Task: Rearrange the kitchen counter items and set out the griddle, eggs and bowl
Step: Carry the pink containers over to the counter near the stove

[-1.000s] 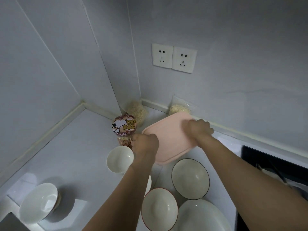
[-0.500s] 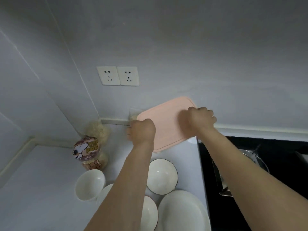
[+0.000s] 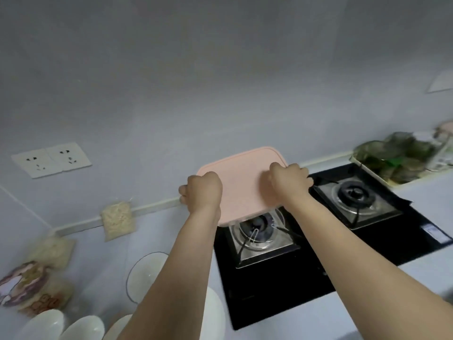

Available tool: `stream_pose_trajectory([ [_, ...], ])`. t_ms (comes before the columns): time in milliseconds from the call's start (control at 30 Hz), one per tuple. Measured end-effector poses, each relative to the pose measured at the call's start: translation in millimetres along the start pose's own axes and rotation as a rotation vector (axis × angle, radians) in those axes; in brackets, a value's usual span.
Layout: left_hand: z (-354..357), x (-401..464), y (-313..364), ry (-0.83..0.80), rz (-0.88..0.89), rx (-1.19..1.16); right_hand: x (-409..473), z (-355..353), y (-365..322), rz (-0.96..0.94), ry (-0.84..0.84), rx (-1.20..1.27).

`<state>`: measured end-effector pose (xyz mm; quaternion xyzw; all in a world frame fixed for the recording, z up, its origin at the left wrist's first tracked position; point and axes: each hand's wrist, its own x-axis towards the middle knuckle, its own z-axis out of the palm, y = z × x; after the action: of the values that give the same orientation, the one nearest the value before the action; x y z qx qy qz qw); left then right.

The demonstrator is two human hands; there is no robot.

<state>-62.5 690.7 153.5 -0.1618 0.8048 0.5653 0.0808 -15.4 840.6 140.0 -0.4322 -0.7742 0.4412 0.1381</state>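
Note:
A flat pink board is held up in the air over the back left part of the black gas stove. My left hand grips its left edge and my right hand grips its right edge. The board hangs above the left burner and tilts toward the wall. Several white bowls stand on the counter at the lower left, partly hidden by my left forearm. No griddle and no eggs are in view.
A second burner sits at the stove's right. A tray of bagged greens stands at the far right. Clear bags of pale food lean on the wall, a printed snack cup lies lower left, and wall sockets are above.
Both hands have carried the pink board to the right, from over the bowls to over the stove's left burner. The view has swung right, so the stove and the greens now show.

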Motion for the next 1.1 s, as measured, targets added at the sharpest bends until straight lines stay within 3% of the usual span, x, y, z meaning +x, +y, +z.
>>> stream_pose_trajectory([
  [167,85,-84,15,-0.093,0.022,0.041,21,-103,64,0.085,0.106,0.016],
  [300,156,-156,21,-0.139,-0.042,-0.086,36,-187,120,0.143,0.200,0.032],
  [467,227,-237,24,-0.295,0.093,0.075,48,-277,185,0.199,0.301,0.080],
  [567,266,-270,32,-0.348,0.078,0.090,53,-322,211,0.236,0.341,0.097],
  [1100,482,-327,89,-0.529,0.360,0.282,190,-452,293,0.403,0.455,0.207],
])
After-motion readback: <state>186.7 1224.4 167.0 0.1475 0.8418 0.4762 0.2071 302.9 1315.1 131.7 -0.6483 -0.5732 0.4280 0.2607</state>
